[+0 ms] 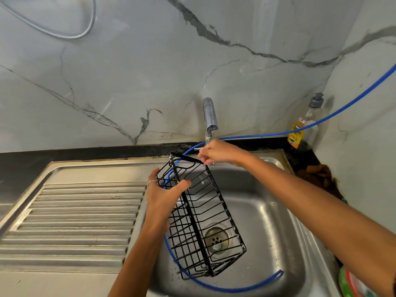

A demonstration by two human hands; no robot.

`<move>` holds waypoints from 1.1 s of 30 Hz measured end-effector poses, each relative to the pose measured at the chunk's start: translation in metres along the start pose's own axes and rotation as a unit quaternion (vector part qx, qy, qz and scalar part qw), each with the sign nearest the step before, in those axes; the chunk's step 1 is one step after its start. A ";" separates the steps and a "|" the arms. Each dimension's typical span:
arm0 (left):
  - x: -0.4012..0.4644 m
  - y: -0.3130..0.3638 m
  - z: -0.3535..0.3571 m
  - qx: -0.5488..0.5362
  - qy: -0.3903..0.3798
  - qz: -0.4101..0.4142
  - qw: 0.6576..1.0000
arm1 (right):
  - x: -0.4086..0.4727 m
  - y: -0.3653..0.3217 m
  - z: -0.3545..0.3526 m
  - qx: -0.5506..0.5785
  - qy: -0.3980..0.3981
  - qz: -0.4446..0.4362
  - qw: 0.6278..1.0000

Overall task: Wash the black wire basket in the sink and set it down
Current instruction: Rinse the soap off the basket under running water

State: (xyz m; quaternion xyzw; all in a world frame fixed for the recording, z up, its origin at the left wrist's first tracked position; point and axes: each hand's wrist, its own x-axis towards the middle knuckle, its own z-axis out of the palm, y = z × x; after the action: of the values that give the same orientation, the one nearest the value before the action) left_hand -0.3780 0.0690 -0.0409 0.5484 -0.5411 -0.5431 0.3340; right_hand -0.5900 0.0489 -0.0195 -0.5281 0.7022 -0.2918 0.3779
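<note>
Basket held over the sink

The left hand (162,194) grips the black wire basket (199,219) by its far end — tilted above the sink (263,221) bowl and drain (216,239). The right hand (216,152), fingers curled, pinches the tap (210,116) handle. A blue hose (214,286) loops beneath.

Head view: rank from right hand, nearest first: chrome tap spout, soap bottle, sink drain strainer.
From the right hand:
1. Chrome tap spout, just above it.
2. Round steel sink drain strainer, below in the basin.
3. Clear dish soap bottle, far right corner.
</note>
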 end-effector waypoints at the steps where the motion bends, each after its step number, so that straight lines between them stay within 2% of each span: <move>1: 0.001 0.000 0.000 -0.001 0.001 0.004 1.000 | -0.001 -0.001 0.000 0.013 -0.002 0.001 1.000; 9: 0.006 0.016 -0.007 -0.004 0.034 0.054 0.998 | -0.007 -0.010 -0.007 0.057 -0.036 0.014 0.998; 19: 0.009 0.025 -0.011 -0.012 0.059 0.092 0.994 | -0.004 -0.015 -0.003 0.082 -0.034 0.005 0.996; 26: 0.004 0.028 -0.004 0.005 0.080 0.130 0.988 | 0.000 -0.016 -0.002 0.060 -0.029 -0.001 0.998; 33: 0.002 0.032 -0.002 0.009 0.100 0.138 0.985 | 0.001 -0.010 -0.001 0.055 -0.059 0.017 0.997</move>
State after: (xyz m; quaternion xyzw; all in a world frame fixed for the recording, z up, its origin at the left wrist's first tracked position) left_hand -0.3839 0.0604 -0.0101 0.5233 -0.5799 -0.4295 0.4532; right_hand -0.5861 0.0456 -0.0111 -0.5108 0.6706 -0.2921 0.4517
